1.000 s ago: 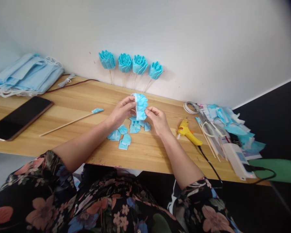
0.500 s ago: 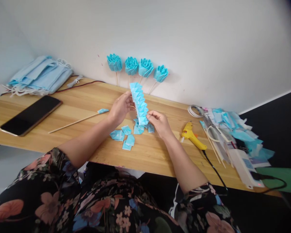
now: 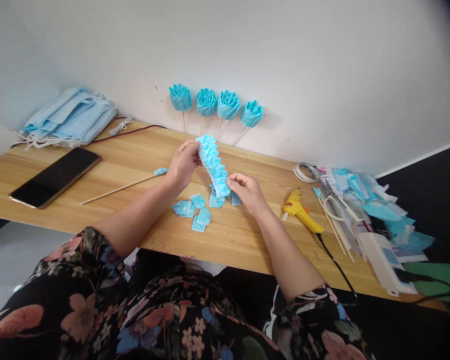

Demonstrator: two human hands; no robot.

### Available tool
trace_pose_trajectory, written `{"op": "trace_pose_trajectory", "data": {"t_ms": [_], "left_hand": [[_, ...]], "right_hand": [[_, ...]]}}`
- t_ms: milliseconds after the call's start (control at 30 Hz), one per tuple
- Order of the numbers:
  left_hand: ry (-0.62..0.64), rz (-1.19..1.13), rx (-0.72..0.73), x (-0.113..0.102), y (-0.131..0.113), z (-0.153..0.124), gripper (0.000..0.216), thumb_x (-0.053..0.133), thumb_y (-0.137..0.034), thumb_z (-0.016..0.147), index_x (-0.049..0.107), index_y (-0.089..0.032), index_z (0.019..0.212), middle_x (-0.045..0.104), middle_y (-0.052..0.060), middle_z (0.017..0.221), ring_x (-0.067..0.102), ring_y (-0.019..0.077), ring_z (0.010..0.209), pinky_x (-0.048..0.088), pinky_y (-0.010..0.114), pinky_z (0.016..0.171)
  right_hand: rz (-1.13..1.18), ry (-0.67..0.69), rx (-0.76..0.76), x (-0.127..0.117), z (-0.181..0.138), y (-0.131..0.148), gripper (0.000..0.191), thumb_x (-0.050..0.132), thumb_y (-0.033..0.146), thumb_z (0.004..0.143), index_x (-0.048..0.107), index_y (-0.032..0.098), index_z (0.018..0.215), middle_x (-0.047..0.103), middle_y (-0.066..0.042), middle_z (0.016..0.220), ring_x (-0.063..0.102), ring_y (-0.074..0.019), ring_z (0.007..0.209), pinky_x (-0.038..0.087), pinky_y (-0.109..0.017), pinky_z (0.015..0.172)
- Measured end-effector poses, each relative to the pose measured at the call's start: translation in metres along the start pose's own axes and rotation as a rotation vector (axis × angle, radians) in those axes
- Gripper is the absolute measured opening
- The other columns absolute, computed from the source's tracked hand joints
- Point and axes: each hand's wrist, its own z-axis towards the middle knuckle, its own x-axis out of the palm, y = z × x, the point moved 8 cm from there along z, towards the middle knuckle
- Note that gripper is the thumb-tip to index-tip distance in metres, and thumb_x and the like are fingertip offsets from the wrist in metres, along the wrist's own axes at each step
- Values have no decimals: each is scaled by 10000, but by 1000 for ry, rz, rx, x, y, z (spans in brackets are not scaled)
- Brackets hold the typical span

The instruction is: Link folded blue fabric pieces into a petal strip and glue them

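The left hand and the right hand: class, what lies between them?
In the head view, a pleated blue strip lies between them, the left hand holding it near its upper end, the right hand near its lower.

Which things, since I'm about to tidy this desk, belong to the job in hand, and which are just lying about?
Seems part of the job:
Folded blue strip, held by left hand and right hand
Loose folded blue pieces
Blue-tipped stick
Yellow glue gun
Four blue flowers
Stacked masks

Probably just lying about:
Black phone
Grey tassel-like item
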Motion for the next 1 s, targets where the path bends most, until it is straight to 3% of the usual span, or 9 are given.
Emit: {"op": "trace_pose_trajectory", "data": {"t_ms": [200, 433, 700, 1000], "left_hand": [[33, -15, -50, 5, 2, 1, 387, 574, -550, 939, 616, -197, 786, 688, 41, 751, 676, 171, 718, 522, 288, 655], [58, -18, -7, 4, -2, -3, 193, 669, -256, 873, 587, -181, 716, 645, 2, 683, 620, 116, 634, 478, 240, 619], [38, -30, -44, 4, 4, 1, 378, 579, -542, 939, 657, -191, 825, 734, 60, 809, 707, 185, 798, 530, 293, 690], [15, 2, -35, 2, -1, -1, 401, 642, -597, 895, 668, -201, 834, 731, 49, 774, 730, 199, 839, 547, 315, 743]], "right_hand": [[-2, -21, 2, -2, -1, 3, 252, 684, 449, 770, 684, 197, 763, 595, 21, 663, 490, -121, 606, 372, -267, 606], [-6, -40, 5, -3, -1, 4, 262, 681, 463, 765, 675, 201, 758, 588, 25, 643, 478, -122, 593, 368, -261, 584], [-2, -35, -2, -4, -1, 2, 264, 684, 466, 785, 682, 203, 769, 583, 26, 647, 480, -121, 598, 368, -259, 583], [-15, -36, -5, -3, -1, 4, 260, 686, 470, 777, 676, 210, 762, 599, 19, 656, 496, -130, 608, 395, -263, 594]]}}
